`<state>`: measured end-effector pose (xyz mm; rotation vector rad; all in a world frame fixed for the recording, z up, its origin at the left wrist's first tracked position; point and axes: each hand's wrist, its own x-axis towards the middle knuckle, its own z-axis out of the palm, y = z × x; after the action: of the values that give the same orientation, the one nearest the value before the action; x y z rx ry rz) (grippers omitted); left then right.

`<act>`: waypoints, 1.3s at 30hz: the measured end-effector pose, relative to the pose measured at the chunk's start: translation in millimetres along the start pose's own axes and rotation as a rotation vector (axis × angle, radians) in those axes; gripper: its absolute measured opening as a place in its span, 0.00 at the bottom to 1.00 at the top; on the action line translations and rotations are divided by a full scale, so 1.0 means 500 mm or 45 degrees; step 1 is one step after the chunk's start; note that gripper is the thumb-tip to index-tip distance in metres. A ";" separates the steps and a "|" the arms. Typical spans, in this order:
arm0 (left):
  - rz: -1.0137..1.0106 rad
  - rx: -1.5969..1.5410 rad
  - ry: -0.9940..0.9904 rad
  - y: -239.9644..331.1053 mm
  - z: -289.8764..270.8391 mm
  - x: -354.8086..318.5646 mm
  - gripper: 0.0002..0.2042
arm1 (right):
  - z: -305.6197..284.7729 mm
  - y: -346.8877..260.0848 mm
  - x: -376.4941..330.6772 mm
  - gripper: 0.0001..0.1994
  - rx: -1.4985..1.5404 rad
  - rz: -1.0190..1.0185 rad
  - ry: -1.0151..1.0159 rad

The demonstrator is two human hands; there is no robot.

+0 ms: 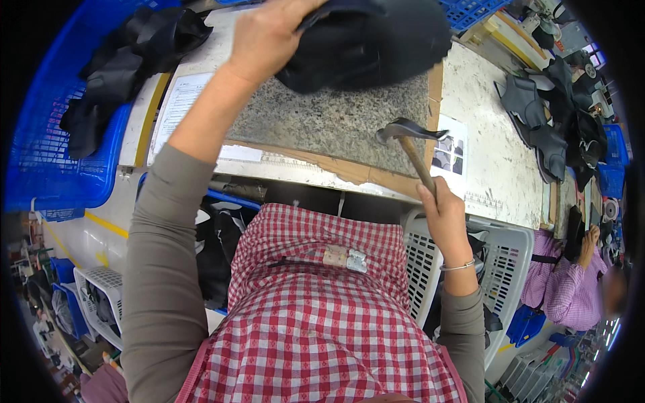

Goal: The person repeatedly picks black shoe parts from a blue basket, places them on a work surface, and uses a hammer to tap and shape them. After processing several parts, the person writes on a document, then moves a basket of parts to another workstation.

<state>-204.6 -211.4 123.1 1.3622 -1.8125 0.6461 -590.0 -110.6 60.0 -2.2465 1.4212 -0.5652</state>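
Note:
My left hand [269, 37] reaches forward and grips a dark fabric shoe piece [369, 43] held over a speckled granite slab [336, 124] on the bench. My right hand [440, 208] is closed around the wooden handle of a hammer [406, 134]. The hammer's metal head sits over the slab's near right corner, below the dark piece. My forearms wear grey sleeves, and a red and white checked apron covers my front.
A blue crate [47, 148] with dark pieces stands at the left. More dark shoe parts [551, 127] lie on the white bench at the right. A white basket [497, 262] sits under the bench beside me. Another person [571, 282] in a pink checked shirt works at far right.

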 end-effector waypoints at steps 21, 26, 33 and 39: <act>0.014 -0.621 -1.226 0.063 0.060 0.005 0.20 | 0.010 -0.086 0.094 0.17 -0.202 -0.293 0.076; -0.026 -0.569 -1.253 0.076 0.080 0.043 0.20 | 0.027 -0.142 0.150 0.16 -0.418 -0.400 -0.111; -0.241 -0.800 -1.306 0.049 0.098 0.021 0.25 | 0.035 -0.126 0.120 0.16 -0.278 -0.199 -0.256; -0.108 -0.784 -1.283 0.042 0.109 0.023 0.29 | 0.025 -0.114 0.124 0.15 -0.335 -0.216 0.087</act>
<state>-240.9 -253.5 102.1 1.3859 -2.3721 -0.7635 -516.5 -143.3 87.7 -2.5965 1.4172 -0.5393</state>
